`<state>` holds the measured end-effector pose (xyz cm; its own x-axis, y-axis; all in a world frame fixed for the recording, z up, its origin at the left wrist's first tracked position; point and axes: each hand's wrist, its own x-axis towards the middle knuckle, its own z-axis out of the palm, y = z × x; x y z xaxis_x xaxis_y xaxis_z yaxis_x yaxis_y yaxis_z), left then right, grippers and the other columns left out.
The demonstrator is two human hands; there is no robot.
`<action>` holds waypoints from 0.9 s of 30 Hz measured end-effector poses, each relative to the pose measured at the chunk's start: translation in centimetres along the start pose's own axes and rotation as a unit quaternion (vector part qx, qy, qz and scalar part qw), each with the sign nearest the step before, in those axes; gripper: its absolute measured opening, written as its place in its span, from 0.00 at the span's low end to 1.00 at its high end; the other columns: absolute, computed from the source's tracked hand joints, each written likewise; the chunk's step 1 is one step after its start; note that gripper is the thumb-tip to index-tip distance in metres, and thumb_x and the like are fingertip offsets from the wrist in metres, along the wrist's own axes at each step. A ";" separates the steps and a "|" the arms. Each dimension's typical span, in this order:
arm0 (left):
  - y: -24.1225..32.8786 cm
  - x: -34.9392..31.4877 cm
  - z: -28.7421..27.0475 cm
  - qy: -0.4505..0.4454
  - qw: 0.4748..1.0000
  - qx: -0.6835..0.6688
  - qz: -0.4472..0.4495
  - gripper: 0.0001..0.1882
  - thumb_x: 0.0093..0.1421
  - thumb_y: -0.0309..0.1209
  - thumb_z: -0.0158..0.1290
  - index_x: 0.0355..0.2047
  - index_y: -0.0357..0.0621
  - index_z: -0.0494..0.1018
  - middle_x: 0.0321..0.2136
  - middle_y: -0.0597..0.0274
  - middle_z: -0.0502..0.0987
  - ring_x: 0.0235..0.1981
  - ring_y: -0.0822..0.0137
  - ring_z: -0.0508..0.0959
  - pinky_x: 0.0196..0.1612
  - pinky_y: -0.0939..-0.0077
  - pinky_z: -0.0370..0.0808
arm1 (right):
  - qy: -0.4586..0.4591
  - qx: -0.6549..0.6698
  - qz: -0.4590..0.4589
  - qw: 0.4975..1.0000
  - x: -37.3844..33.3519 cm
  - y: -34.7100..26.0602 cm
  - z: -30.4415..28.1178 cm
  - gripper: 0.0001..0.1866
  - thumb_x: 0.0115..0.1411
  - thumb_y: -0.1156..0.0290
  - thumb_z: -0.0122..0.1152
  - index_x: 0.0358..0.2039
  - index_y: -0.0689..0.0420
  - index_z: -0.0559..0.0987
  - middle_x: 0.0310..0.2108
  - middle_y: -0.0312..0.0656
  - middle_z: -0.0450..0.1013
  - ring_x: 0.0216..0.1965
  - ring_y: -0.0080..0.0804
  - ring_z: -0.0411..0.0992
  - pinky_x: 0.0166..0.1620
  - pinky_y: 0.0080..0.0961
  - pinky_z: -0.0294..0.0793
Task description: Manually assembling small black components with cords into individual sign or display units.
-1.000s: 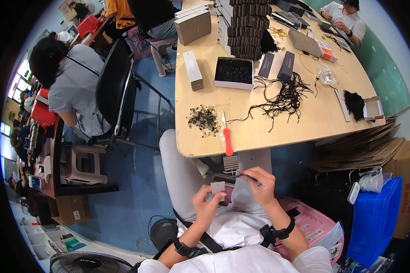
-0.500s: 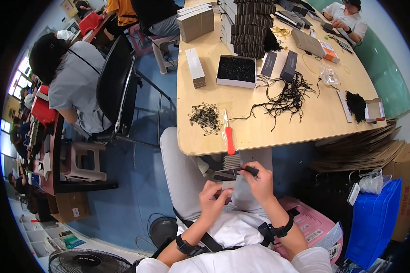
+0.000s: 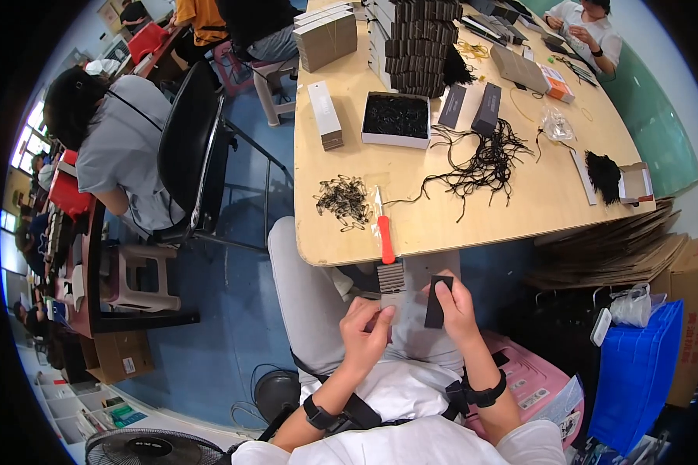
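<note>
Above my lap, my right hand (image 3: 459, 310) is closed on a black card (image 3: 435, 312), thumb on its face, its long side nearly upright. To the left, my left hand (image 3: 364, 332) pinches a pale grey card (image 3: 392, 301) between thumb and fingers; part of it hides behind the fingertips. A stack of thin grey-brown cards (image 3: 391, 279) shows edge-on between my knees, just beyond my left fingertips. At the table's front edge lies a tool with a red handle (image 3: 386, 239), on a clear plastic piece.
On the wooden table (image 3: 551, 209) are a heap of small pin-like clips (image 3: 343, 201), tangled black cords (image 3: 481, 170), an open box of black pieces (image 3: 396, 118) and tall card stacks (image 3: 419, 54). A blue crate (image 3: 636, 372) stands at right; a black chair (image 3: 198, 155) at left.
My right hand has drawn slightly away from my left, and its black card has turned upright with its face showing. My left hand keeps its pinch. The view has shifted slightly.
</note>
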<state>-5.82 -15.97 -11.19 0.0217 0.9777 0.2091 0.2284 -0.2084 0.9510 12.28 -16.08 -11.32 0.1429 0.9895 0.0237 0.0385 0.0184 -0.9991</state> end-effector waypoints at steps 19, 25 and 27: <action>0.3 0.1 -0.1 0.015 0.999 -0.020 -0.043 0.04 0.53 0.21 0.57 0.29 0.34 0.74 0.26 0.61 0.75 0.26 0.71 0.73 0.30 0.80 0.69 | -0.068 -0.174 -0.142 0.972 -1.1 -4.3 2.5 0.08 0.49 0.78 0.68 0.31 0.60 0.79 0.25 0.43 0.73 0.19 0.32 0.68 0.23 0.24 0.68; -0.1 0.2 -0.4 0.001 1.000 -0.022 -0.016 0.04 0.52 0.20 0.58 0.30 0.35 0.75 0.28 0.58 0.77 0.27 0.70 0.77 0.27 0.80 0.73 | -0.025 -0.169 -0.204 0.964 -0.5 -4.5 2.7 0.08 0.47 0.83 0.68 0.29 0.62 0.79 0.25 0.42 0.75 0.23 0.28 0.73 0.26 0.19 0.72; 0.0 0.4 -0.6 -0.005 1.000 -0.021 -0.015 0.04 0.52 0.20 0.58 0.30 0.35 0.75 0.28 0.59 0.77 0.26 0.70 0.77 0.27 0.80 0.73 | -0.026 -0.185 -0.197 0.962 -0.5 -4.7 2.8 0.09 0.46 0.83 0.68 0.30 0.62 0.80 0.26 0.43 0.76 0.24 0.28 0.74 0.26 0.19 0.72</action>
<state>-6.37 -15.54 -11.01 0.0250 0.9838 0.1778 0.1871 -0.1793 0.9658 9.22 -16.24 -6.77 -0.0047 0.9221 0.3869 0.4311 0.3510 -0.8312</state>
